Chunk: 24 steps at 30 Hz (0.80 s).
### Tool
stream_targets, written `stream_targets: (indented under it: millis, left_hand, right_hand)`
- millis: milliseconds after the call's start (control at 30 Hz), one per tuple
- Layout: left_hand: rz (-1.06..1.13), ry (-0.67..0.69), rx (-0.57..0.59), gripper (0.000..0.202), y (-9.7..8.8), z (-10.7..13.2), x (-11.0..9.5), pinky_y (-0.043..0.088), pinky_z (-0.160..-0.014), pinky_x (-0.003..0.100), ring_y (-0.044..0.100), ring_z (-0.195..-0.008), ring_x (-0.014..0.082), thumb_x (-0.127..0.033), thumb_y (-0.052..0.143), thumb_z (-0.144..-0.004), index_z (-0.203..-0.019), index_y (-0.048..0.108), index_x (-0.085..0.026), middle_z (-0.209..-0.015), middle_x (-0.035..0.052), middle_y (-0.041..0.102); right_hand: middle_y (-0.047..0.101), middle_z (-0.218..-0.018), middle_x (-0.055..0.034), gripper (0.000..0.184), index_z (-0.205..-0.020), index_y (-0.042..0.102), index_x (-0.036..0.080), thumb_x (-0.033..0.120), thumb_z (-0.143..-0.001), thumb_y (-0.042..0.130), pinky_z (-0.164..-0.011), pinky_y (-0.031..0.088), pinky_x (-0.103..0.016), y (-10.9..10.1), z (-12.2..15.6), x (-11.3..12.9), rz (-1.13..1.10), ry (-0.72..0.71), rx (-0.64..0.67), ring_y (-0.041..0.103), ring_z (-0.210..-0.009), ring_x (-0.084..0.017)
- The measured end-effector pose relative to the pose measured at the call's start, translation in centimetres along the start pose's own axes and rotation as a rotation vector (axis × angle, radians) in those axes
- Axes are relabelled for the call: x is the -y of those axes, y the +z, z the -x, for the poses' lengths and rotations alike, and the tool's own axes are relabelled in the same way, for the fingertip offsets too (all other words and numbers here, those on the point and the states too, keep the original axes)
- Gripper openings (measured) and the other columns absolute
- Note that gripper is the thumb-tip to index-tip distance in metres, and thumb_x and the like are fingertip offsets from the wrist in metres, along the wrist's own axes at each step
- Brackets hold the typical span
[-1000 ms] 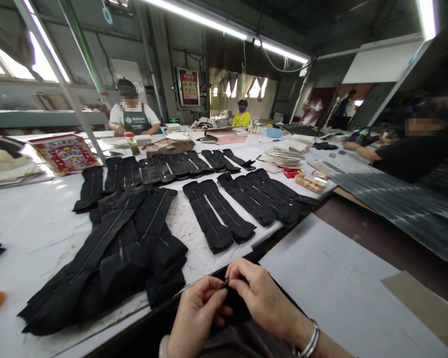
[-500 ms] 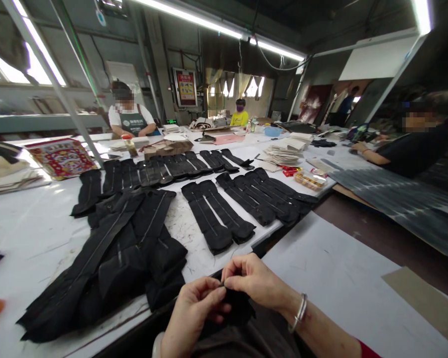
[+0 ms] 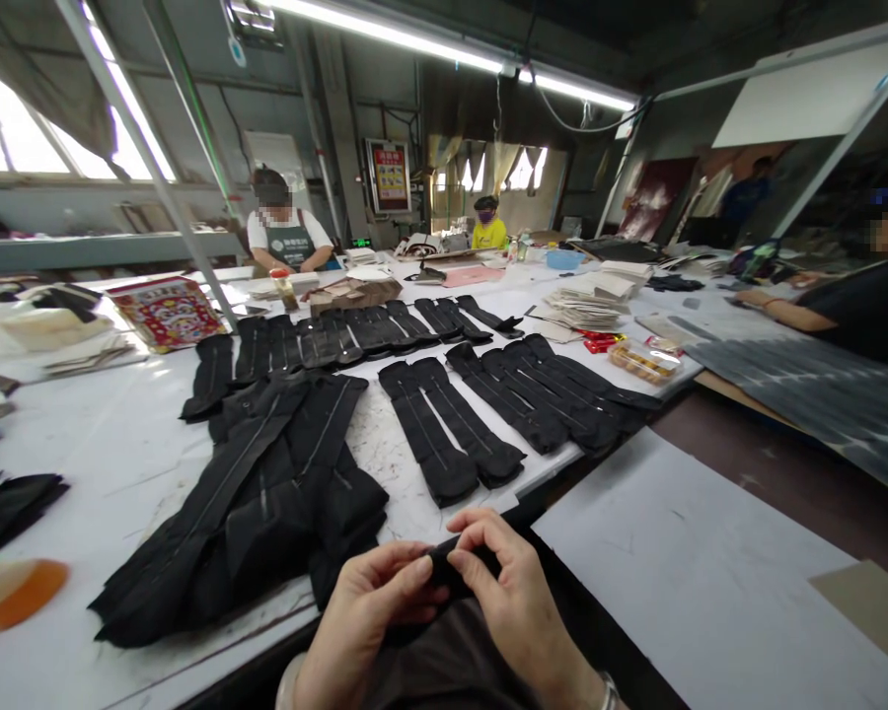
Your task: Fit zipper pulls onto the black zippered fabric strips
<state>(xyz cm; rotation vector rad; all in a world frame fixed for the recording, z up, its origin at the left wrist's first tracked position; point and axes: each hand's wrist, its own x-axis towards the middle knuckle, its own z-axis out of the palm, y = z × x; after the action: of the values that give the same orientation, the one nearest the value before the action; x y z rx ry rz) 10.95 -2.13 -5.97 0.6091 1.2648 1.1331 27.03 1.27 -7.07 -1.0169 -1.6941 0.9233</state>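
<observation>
Both hands meet low in the middle of the view, just in front of the table edge. My left hand (image 3: 370,616) and my right hand (image 3: 507,592) pinch the same small black fabric piece (image 3: 444,572) between thumbs and fingers. Just beyond them a heap of long black zipper strips (image 3: 259,493) lies on the white table (image 3: 104,463). Further back, neat rows of black zipper strips (image 3: 518,394) are laid side by side.
A person in an apron (image 3: 285,237) and one in yellow (image 3: 486,229) work at the far end; another person's arm (image 3: 799,311) rests at the right. Paper stacks (image 3: 584,301), a snack tray (image 3: 640,360), a colourful box (image 3: 164,311) and an orange object (image 3: 15,592) sit around. A white board (image 3: 696,582) lies to the right.
The view shifted right and slightly up. My hands drew closer together over the black fabric piece and now grip more of it; the bracelet wrist has dropped toward the bottom edge.
</observation>
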Motion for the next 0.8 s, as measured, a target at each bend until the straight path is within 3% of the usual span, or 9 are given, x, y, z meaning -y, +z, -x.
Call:
stream_targets:
  millis: [200,333,467,600,700,800]
  left_hand:
    - [-0.126,0.119,-0.012,0.044,-0.7,0.1,-0.5,0.056,-0.056,0.027,0.073,-0.061,0.0235,-0.047,0.086,-0.058,-0.083,0.077,-0.013,-0.064,0.0069,0.076]
    - [-0.341,0.207,0.018,0.039,-0.7,0.4,-1.4,0.052,-0.051,0.025,0.067,-0.052,0.019,-0.047,0.081,-0.062,-0.082,0.078,-0.014,-0.06,0.0045,0.072]
    - [-0.713,0.427,0.055,0.025,-0.5,1.2,-2.5,0.042,-0.048,0.021,0.057,-0.048,0.0145,-0.041,0.064,-0.081,-0.074,0.074,-0.019,-0.055,0.0009,0.065]
    - [-0.91,0.607,0.045,0.023,-0.6,1.7,-3.1,0.042,-0.057,0.023,0.061,-0.056,0.0167,-0.034,0.057,-0.087,-0.07,0.068,-0.023,-0.061,0.0013,0.067]
    - [-0.942,0.631,0.015,0.021,-1.0,1.6,-3.4,0.042,-0.058,0.022,0.063,-0.058,0.017,-0.034,0.055,-0.089,-0.076,0.067,-0.023,-0.066,0.0013,0.069]
    - [-0.96,0.641,-0.028,0.02,-1.3,1.4,-3.5,0.042,-0.059,0.021,0.062,-0.059,0.0163,-0.034,0.055,-0.089,-0.077,0.066,-0.022,-0.066,0.0007,0.068]
  right_hand:
    - [0.061,-0.086,-0.0032,0.016,-0.078,0.049,0.021,0.011,-0.09,0.05,-0.072,0.049,-0.025,0.6,-0.4,0.6,0.063,-0.155,0.015,0.061,-0.08,-0.016]
    - [0.058,-0.08,-0.0023,0.017,-0.079,0.048,0.021,0.012,-0.093,0.047,-0.068,0.047,-0.026,0.9,-0.4,0.9,0.112,-0.188,0.052,0.058,-0.075,-0.017]
    - [0.056,-0.078,-0.0028,0.017,-0.079,0.047,0.021,0.011,-0.092,0.046,-0.065,0.046,-0.028,1.5,-0.3,0.5,0.183,-0.218,0.047,0.057,-0.073,-0.018]
    - [0.057,-0.077,-0.0026,0.018,-0.078,0.047,0.021,0.011,-0.092,0.046,-0.064,0.048,-0.027,1.9,-0.4,0.4,0.185,-0.225,0.044,0.058,-0.072,-0.018]
    - [0.064,-0.101,-0.0076,0.009,-0.087,0.051,0.021,0.013,-0.092,0.052,-0.082,0.053,-0.031,1.9,-0.3,0.3,0.075,-0.222,0.018,0.063,-0.096,-0.02]
    - [0.048,-0.142,-0.0136,0.019,-0.104,0.05,0.022,0.017,-0.089,0.061,-0.106,0.043,-0.043,2.1,0.2,-0.3,-0.06,-0.205,-0.073,0.047,-0.132,-0.026]
